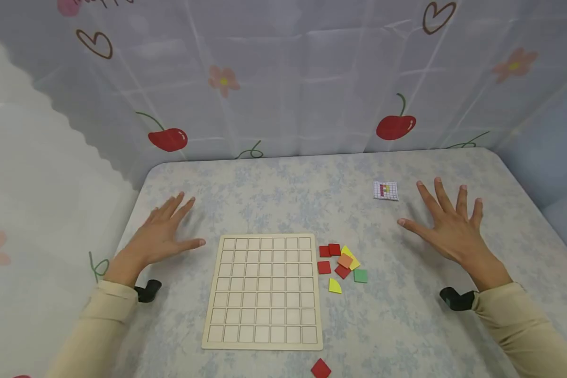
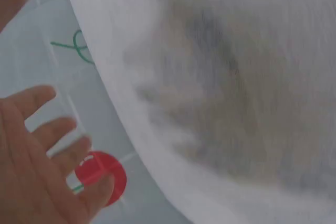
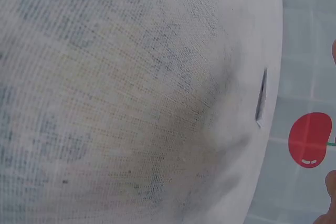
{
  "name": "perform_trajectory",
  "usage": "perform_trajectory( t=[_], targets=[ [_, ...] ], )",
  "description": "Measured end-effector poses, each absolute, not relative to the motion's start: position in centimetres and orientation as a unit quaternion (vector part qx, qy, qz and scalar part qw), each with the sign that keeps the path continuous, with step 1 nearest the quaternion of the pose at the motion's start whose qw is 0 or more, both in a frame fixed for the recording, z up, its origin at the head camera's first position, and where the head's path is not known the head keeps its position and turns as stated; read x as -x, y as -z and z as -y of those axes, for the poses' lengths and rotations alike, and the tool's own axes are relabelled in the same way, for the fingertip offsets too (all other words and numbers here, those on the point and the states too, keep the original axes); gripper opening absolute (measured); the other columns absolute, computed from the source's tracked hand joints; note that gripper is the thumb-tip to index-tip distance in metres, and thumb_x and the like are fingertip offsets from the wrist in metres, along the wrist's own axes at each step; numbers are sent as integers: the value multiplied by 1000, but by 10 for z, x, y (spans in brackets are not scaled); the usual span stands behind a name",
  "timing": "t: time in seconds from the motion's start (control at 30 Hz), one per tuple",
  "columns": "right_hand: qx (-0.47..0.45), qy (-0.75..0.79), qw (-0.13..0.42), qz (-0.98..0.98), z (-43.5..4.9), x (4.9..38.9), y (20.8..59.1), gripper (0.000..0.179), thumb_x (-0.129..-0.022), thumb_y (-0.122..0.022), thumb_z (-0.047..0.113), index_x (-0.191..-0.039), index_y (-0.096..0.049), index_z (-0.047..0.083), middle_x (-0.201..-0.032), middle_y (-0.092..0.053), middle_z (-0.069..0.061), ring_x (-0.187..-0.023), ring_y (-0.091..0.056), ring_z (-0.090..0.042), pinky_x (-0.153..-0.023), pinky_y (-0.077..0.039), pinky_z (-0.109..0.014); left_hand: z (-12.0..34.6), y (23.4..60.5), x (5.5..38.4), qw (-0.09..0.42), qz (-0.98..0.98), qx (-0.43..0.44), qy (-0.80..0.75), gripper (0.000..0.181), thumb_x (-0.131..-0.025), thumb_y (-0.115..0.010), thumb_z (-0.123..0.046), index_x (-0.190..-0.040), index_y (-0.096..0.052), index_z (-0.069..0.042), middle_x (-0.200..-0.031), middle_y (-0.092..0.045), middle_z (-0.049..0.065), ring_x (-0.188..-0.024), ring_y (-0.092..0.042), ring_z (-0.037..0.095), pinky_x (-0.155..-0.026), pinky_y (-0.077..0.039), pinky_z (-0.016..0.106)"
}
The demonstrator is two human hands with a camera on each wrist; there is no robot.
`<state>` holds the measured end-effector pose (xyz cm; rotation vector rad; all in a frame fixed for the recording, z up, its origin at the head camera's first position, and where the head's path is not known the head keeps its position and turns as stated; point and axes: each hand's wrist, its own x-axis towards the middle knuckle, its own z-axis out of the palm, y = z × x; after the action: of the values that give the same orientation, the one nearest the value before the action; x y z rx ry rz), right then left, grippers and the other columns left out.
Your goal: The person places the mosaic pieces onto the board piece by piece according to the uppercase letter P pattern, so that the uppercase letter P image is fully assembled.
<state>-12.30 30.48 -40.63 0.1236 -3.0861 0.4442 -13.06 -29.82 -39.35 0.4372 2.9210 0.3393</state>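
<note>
My left hand (image 1: 158, 236) hovers above the table to the left of a pale wooden grid board (image 1: 262, 292), fingers spread and nothing held. In the left wrist view the same hand (image 2: 39, 166) shows its palm side, with a shadow on the cloth beyond. On the other side, my right hand (image 1: 449, 226) is spread in the air, nearest to a small printed grid card (image 1: 385, 190). Right of the board lie several flat pieces: red squares (image 1: 324, 268), a yellow piece (image 1: 354, 261), an orange square (image 1: 345, 261), a green square (image 1: 360, 275) and a yellow quarter-round (image 1: 334, 286).
A lone red square (image 1: 321, 368) lies near the front, below the board's right corner. Pale blue-patterned cloth (image 1: 283, 199) covers the table. Behind it hangs a curtain (image 1: 283, 94) printed with cherries, hearts and flowers. The card (image 3: 261, 98) appears edge-on in the right wrist view.
</note>
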Motion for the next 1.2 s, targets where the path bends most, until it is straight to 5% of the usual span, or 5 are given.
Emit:
perform_trajectory(
  t=[0.13, 0.23, 0.43, 0.7, 1.2],
  targets=[
    [-42, -136, 9, 990, -303, 124, 409, 98, -88, -53, 69, -160, 0, 28, -163, 13, -9, -140, 31, -40, -104, 26, -67, 290, 406, 128, 138, -954, -183, -194, 109, -76, -76, -63, -159, -23, -18, -164, -14, 7, -148, -17, 37, -110, -28, 65],
    [-43, -131, 9, 990, -302, 124, 410, 99, -88, -52, 70, -160, 0, 27, -163, 12, -11, -140, 31, -38, -105, 26, -67, 284, 414, 127, 168, -933, -208, -240, 106, -72, -84, -53, -156, -32, -14, -162, -22, 6, -148, -20, 34, -112, -28, 61],
    [-45, -126, 6, 991, -302, 125, 410, 99, -88, -52, 70, -160, 0, 27, -163, 11, -10, -141, 30, -37, -105, 27, -66, 276, 419, 122, 180, -935, -230, -199, 88, -70, -88, -41, -144, -53, -9, -158, -33, 6, -144, -30, 33, -106, -38, 59],
    [-47, -120, 1, 992, -299, 126, 411, 98, -88, -51, 71, -160, -1, 26, -163, 9, -12, -142, 26, -42, -106, 26, -66, 274, 417, 121, 175, -933, -220, -225, 99, -73, -87, -42, -154, -38, -16, -157, -34, 5, -143, -32, 31, -111, -34, 56],
    [-82, -148, -30, 985, -270, 116, 419, 97, -89, -55, 67, -160, -7, 22, -164, 3, -15, -147, 10, -45, -113, 12, -66, 256, 416, 116, 167, -941, -247, -160, 90, -71, -87, -41, -147, -48, -12, -155, -39, 8, -141, -36, 31, -97, -46, 56]
  ],
)
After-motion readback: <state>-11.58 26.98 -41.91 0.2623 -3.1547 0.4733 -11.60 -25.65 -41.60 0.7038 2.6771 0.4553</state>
